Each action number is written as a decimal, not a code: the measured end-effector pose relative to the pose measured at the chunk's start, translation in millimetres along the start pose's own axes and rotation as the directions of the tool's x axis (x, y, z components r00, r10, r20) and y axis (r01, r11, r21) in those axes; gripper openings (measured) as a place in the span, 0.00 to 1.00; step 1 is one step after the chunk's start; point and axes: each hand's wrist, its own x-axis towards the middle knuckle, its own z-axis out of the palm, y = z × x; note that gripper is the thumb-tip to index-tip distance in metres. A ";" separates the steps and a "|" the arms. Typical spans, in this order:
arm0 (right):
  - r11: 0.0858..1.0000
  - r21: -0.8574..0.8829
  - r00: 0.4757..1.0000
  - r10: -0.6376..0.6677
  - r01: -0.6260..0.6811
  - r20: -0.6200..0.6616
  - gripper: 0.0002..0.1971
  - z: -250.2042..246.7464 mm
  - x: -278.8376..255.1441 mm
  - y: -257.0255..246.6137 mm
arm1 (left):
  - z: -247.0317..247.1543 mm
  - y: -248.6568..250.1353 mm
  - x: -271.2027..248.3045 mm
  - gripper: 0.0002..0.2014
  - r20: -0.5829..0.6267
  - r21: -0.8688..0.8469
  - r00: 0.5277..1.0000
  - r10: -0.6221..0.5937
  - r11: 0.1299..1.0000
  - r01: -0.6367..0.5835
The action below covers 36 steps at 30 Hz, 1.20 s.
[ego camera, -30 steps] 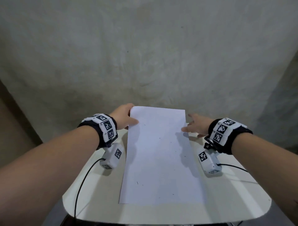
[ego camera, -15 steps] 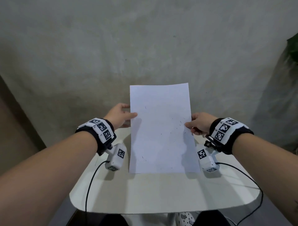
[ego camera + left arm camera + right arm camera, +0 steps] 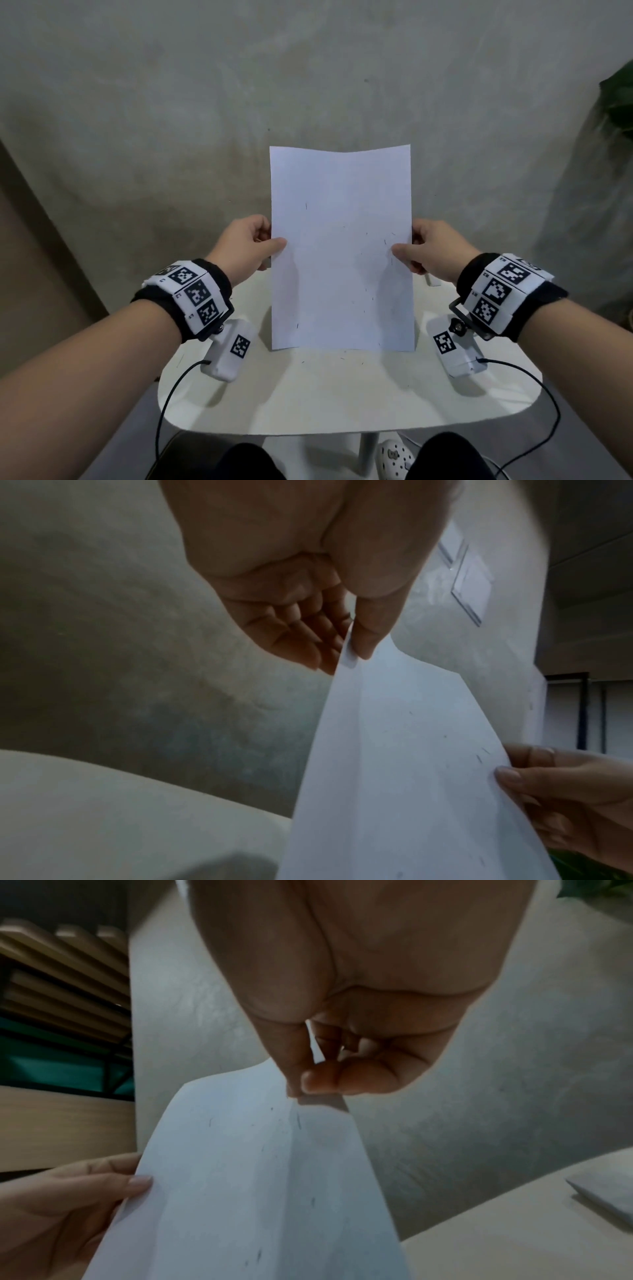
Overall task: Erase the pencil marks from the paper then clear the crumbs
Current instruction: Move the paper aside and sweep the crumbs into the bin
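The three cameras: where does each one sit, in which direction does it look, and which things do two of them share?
Head: on the head, looking forward and down at the paper above the white table; both forearms, left hand and right hand show.
Left wrist: under the left wrist, looking along the palm to the paper's edge; the right hand shows opposite.
Right wrist: mirrored, the left hand opposite.
Shared: the paper, its dark crumbs and both hands.

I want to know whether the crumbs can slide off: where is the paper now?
In the head view the paper stands upright at centre, pinched between left hand and right hand, lower edge over the table.
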 end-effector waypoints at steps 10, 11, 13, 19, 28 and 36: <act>0.980 -0.098 0.982 -0.181 0.174 -0.062 0.05 9.4 -17.3 -4.5 | 4.8 12.2 -24.3 0.02 -0.015 0.027 0.990 0.140 0.990 -0.139; 0.978 -0.122 0.984 -0.173 0.167 -0.040 0.04 11.6 -19.6 -2.8 | 5.4 9.9 -25.8 0.03 0.006 0.083 0.990 0.139 0.987 -0.139; 0.974 -0.148 0.983 -0.181 0.173 -0.039 0.01 13.4 -22.9 -2.7 | 4.7 8.2 -28.0 0.07 0.015 0.118 0.989 0.146 0.982 -0.147; 0.965 -0.203 0.984 -0.177 0.168 -0.029 0.06 8.4 -25.5 -9.4 | -1.6 14.1 -26.9 0.04 -0.003 0.075 0.988 0.157 0.985 -0.157; 0.967 -0.202 0.984 -0.171 0.157 -0.056 0.04 7.5 -25.5 -10.7 | -4.3 13.5 -28.3 0.04 -0.120 -0.003 0.977 0.173 0.985 -0.175; 0.966 -0.223 0.988 -0.148 0.133 -0.051 0.05 10.4 -23.5 -7.5 | -3.2 8.2 -31.4 0.05 -0.139 0.005 0.966 0.216 0.976 -0.218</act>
